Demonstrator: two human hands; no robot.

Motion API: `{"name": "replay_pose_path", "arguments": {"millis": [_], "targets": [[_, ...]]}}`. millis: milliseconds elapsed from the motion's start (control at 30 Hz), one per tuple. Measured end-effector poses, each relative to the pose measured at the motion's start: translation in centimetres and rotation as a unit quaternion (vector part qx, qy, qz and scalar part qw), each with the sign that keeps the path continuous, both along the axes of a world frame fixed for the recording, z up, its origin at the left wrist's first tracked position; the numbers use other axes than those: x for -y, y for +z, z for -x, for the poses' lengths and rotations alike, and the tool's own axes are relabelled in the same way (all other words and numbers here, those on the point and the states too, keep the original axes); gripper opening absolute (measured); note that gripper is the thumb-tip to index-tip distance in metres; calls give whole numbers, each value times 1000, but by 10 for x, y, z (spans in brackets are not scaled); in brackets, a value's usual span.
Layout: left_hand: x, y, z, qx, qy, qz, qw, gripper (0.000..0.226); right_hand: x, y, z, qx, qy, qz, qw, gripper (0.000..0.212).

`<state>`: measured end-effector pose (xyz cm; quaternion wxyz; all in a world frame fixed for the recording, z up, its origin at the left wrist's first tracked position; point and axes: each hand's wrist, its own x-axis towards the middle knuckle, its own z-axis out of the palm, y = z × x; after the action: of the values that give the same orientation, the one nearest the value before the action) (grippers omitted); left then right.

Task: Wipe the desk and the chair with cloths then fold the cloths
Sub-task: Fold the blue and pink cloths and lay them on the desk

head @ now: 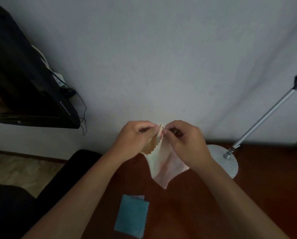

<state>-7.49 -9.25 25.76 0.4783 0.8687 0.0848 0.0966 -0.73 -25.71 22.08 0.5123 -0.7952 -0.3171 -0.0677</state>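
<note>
Already folded, a blue cloth point(131, 216) lies flat on the dark wooden tabletop point(247, 195) at the lower centre of the frame, below the raised hands and slightly to their left, near the black chair point(46, 183) that fills the lower left. Above it, in mid-frame, the person's left hand point(134, 137) pinches one top corner of a pale cream-and-pink cloth point(163, 166) between thumb and fingertips. The right hand point(185, 140) pinches the neighbouring corner in the same way. Both grips are pressed together on fabric, and the two hands almost touch at the top edge. From that shared pinch the pale cloth hangs down toward the bottom of the frame, its long axis running top to bottom and ending in a point just above the tabletop, clear of the blue cloth. One layer near the left hand is turned back, showing a zigzag-cut edge. Neither hand is nearer the hanging cloth: both hold its top.

The fold appears to be in hand, with corners being matched; the next move likely depends on the free lower point lying straight below the grip, so the cloth can be lowered flat. At right, a grey lamp base point(228, 161) and its slanting pole point(264, 118) stand on the tabletop, close beside the right wrist.
</note>
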Motion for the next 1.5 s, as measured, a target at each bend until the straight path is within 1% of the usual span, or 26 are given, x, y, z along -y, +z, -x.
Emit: {"name": "replay_pose_path", "arguments": {"millis": [100, 167, 233, 333, 433, 500, 567, 633, 767, 867, 1000, 1067, 1167, 1233, 1300, 1367, 1433, 1500], "targets": [[-4, 2, 3, -2, -10, -35, 999, 23, -6, -1, 8, 8, -19, -9, 1000, 5], [-5, 2, 6, 1, -11, -42, 999, 23, -10, -2, 14, 16, -32, -14, 999, 4], [-6, 2, 10, 3, -26, -29, 999, 21, -13, -2, 19, 34, -42, -15, 998, 2], [-7, 5, 17, -27, -92, 9, 995, 9, -15, -3, 21, 17, -57, -26, 998, 7], [-12, 4, 20, -67, -120, 32, 990, 33, -14, -2, 20, -28, -50, -24, 998, 16], [-14, 1, 21, -66, -120, 27, 990, 42, -15, -2, 16, -48, -34, -10, 998, 10], [-18, -4, 22, -54, -115, 14, 992, 43, -16, -2, 11, -46, -25, 16, 998, 2], [-24, -11, 24, -42, -101, -2, 994, 38, -16, -3, 6, -53, -13, 32, 998, 5], [-41, -17, 31, -45, -115, -43, 991, 13, -15, 2, 1, -136, 43, 5, 990, 15], [-55, -14, 34, -56, -112, -80, 989, 5, -14, 4, -5, -166, 73, -22, 983, 12], [-70, -15, 33, -94, -122, -147, 977, 8, -18, -4, -12, -175, 85, -53, 979, 11], [-69, -25, 28, -111, -126, -169, 971, 14, -22, -16, -19, -188, 74, -63, 977, 11], [-71, -48, 9, -80, -119, -193, 971, 28, -27, -39, -36, -208, 30, -49, 977, 11], [-78, -60, -9, -65, -88, -170, 979, 38, -28, -51, -49, -222, 16, -39, 974, 19], [-82, -62, -28, -33, -56, -152, 986, 45, -27, -57, -61, -212, 5, -40, 976, 24], [-82, -55, -40, -4, -59, -148, 987, 41, -24, -54, -69, -197, -2, -58, 979, 24], [-81, -48, -45, 12, -70, -156, 985, 30, -19, -48, -72, -188, -10, -79, 979, 21], [-78, -49, -38, 35, -59, -174, 982, 20, -10, -46, -68, -183, -18, -86, 979, 22]]}}
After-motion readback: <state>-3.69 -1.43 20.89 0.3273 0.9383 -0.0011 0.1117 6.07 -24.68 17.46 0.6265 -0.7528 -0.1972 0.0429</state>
